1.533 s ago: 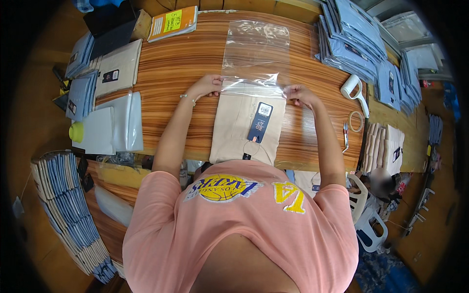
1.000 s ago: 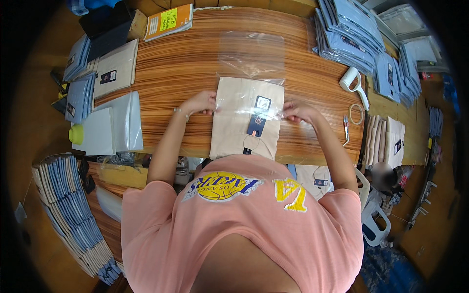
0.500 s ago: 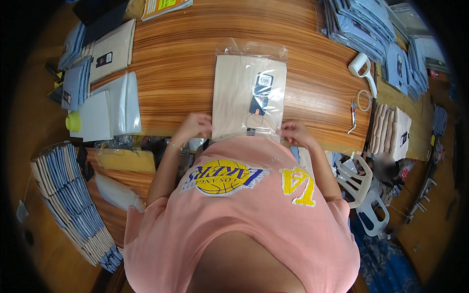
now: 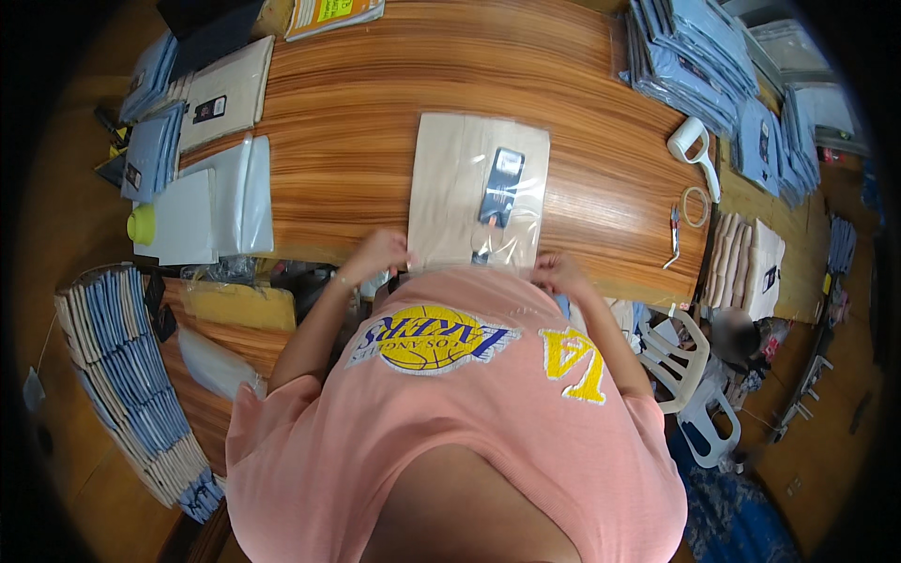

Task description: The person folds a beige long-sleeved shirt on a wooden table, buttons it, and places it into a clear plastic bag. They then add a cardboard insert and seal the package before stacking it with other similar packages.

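Observation:
A folded beige garment [image 4: 446, 188] lies flat on the table in front of me, inside a clear plastic bag [image 4: 537, 178]. Under the shiny film shows a dark hang tag [image 4: 503, 188] with a white label. At the bag's near left corner, my left hand [image 4: 383, 251] has its fingers closed on the edge of the plastic. My right hand [image 4: 560, 274] pinches the near right corner in the same way. My shirt front hides the bag's near edge.
Bagged blue garments [image 4: 690, 70] are piled at the far right. A white tape dispenser [image 4: 693, 143], a tape ring [image 4: 695, 206] and small snips [image 4: 673, 235] lie along the right side. Plastic sleeves [image 4: 255, 192] sit at left. A long stack of folded garments [image 4: 141, 375] stands lower left.
The loose plastic that stuck out past the garment's far edge no longer shows there; the bag's end now lies about level with the garment. Both hands remain at the near corners.

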Available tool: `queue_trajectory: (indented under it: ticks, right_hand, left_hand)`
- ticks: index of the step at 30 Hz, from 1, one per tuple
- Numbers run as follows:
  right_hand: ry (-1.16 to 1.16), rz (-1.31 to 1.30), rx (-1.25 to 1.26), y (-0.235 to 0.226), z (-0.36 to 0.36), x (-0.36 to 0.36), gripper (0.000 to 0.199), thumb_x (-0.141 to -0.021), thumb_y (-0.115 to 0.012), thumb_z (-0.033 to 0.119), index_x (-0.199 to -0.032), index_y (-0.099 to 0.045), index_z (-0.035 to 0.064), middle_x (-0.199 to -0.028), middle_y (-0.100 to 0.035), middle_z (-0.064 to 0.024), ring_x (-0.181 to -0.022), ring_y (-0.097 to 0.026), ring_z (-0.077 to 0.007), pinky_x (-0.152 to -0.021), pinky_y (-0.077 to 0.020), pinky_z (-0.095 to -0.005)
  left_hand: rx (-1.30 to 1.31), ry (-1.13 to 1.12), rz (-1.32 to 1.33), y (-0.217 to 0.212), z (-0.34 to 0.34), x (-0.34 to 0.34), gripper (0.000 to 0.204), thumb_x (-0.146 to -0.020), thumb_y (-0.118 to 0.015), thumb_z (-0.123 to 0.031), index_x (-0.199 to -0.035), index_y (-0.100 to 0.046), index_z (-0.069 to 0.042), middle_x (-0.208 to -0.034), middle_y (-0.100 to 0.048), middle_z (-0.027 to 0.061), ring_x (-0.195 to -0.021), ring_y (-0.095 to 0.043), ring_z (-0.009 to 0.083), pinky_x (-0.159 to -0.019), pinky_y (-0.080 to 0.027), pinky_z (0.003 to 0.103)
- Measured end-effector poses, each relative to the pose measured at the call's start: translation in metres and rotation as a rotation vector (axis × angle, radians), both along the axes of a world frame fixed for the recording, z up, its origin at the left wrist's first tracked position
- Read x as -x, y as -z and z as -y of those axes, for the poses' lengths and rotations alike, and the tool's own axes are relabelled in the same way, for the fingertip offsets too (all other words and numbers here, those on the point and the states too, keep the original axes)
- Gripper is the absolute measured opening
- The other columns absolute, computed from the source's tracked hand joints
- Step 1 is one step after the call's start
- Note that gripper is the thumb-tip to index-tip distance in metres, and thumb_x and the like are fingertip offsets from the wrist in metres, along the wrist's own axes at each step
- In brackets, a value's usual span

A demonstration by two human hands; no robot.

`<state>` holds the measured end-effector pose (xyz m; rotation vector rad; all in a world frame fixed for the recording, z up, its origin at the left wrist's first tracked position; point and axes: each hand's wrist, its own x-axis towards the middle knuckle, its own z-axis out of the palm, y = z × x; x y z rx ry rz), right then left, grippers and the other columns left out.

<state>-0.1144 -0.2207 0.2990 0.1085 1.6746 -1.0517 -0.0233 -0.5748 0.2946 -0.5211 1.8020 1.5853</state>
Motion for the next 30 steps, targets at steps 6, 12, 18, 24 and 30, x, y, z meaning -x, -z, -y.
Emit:
queue_trajectory:
  ticks: [6, 12, 18, 24, 30]
  right_hand:
    - [0.125, -0.191, 0.106, 0.024, -0.005, -0.024, 0.014, -0.074, -0.069, 0.015, -0.068, -0.064, 0.0044, -0.061, -0.056, 0.0030, -0.055, -0.047, -0.0043, -0.049, -0.0369, -0.0209]
    - [0.386, -0.215, 0.193, -0.012, 0.049, 0.078, 0.010, -0.078, -0.066, 0.010, -0.083, -0.059, 0.0061, -0.070, -0.060, 0.0000, -0.063, -0.056, -0.0070, -0.051, -0.0435, -0.0206]
    - [0.309, -0.205, 0.348, 0.019, 0.059, 0.100, 0.021, -0.077, -0.062, -0.002, -0.096, -0.055, 0.0040, -0.077, -0.063, -0.0035, -0.063, -0.061, -0.0100, -0.052, -0.0482, -0.0194]
    - [0.482, 0.149, 0.467, 0.006, 0.075, 0.089, 0.029, -0.078, -0.056, 0.001, -0.106, -0.050, 0.0049, -0.075, -0.056, -0.0018, -0.061, -0.054, -0.0096, -0.050, -0.0459, -0.0215]
    - [0.216, -0.218, 0.787, -0.128, 0.098, 0.063, 0.046, -0.082, -0.056, 0.008, -0.125, -0.040, 0.0075, -0.088, -0.053, -0.0020, -0.075, -0.052, -0.0098, -0.067, -0.0432, -0.0238]
  left_hand:
    - [-0.052, -0.011, 0.012, 0.001, -0.012, -0.015, 0.015, -0.080, -0.063, -0.013, -0.089, -0.062, -0.001, -0.068, -0.062, 0.0007, -0.048, -0.046, 0.0030, -0.040, -0.036, 0.019]
    - [0.579, 0.097, -0.534, -0.008, -0.001, 0.063, 0.052, -0.076, -0.065, -0.016, -0.124, -0.046, -0.012, -0.100, -0.053, 0.0088, -0.086, -0.050, 0.0215, -0.070, -0.041, 0.036]
    - [1.109, 0.473, -0.784, -0.023, -0.032, 0.054, 0.088, -0.064, -0.074, -0.032, -0.138, -0.030, -0.019, -0.146, -0.017, 0.0130, -0.134, -0.014, 0.0327, -0.102, -0.015, 0.060]
    - [1.026, 0.604, -0.910, -0.048, -0.078, 0.115, 0.090, -0.064, -0.074, -0.025, -0.139, -0.026, -0.016, -0.147, -0.011, 0.0125, -0.136, -0.005, 0.0353, -0.100, -0.008, 0.065]
    - [0.650, -0.014, -1.196, -0.039, -0.069, 0.131, 0.066, -0.067, -0.068, -0.009, -0.129, -0.045, -0.011, -0.130, -0.045, 0.0152, -0.123, -0.040, 0.0323, -0.096, -0.038, 0.040]
